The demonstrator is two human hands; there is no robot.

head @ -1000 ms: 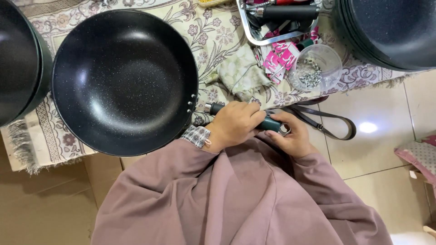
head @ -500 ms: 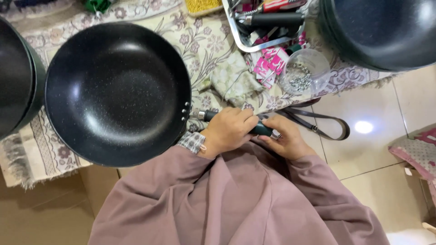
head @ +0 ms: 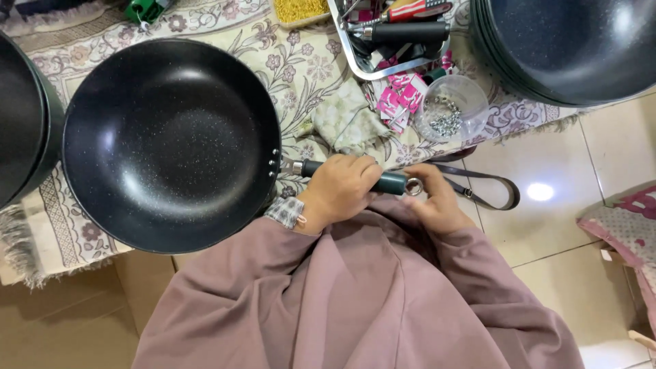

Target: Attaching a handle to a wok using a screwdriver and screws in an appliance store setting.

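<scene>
From the head camera, looking straight down: the big black speckled non-stick wok [head: 171, 143] sits on the cream floral woven mat [head: 301, 82], and everything else can be placed from it. Its dark green handle [head: 383, 181] sticks out from the wok's right rim over the person's lap. The left hand [head: 342, 191] is wrapped over that handle just beside the rim, fingers curled tight around it. The right hand [head: 437, 201] is at the handle's far end, fingertips pinched about the metal hanging ring [head: 413, 186].

Beyond the handle, further from the wok, stands a clear plastic cup of small metal screws [head: 449, 109], with pink paper packets [head: 396, 99] beside it and a metal tray of tools [head: 396, 34] behind. A stack of black pans [head: 567, 48] lies well to the wok's right, another [head: 24, 116] touching its left.

I'd worry that the wok may tip, since only the handle is held. A slipped pinch could drop the ring into the mauve robe's [head: 355, 301] folds. An elbow swing might spill the screws.
</scene>
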